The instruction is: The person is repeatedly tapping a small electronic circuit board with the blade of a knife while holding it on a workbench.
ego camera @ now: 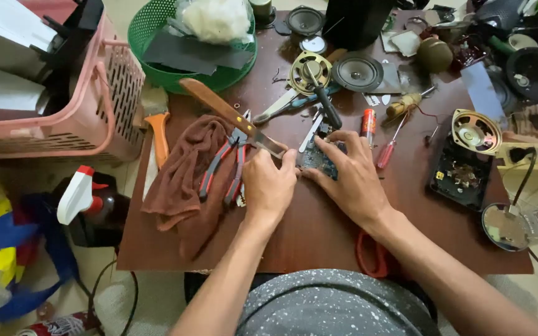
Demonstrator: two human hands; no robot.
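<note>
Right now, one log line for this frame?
left hand: grips wooden-handled knife | right hand: pressing dark blue circuit board | beside: red-handled pliers on brown cloth

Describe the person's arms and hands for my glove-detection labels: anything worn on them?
Nothing is worn on them. The left hand and right hand are bare, with no gloves, rings or watch in view. Both forearms are uncovered up to the frame's lower edge, with no sleeves showing.

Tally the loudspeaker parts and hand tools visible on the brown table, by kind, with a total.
Loose speakers: 4, namely gold-framed, black-coned, small black, gold at right
Pliers, red-handled: 1
Screwdrivers: 2, black-handled, red-handled
Brushes: 2, wooden-handled held by left hand at, orange-handled
Total: 9
</note>
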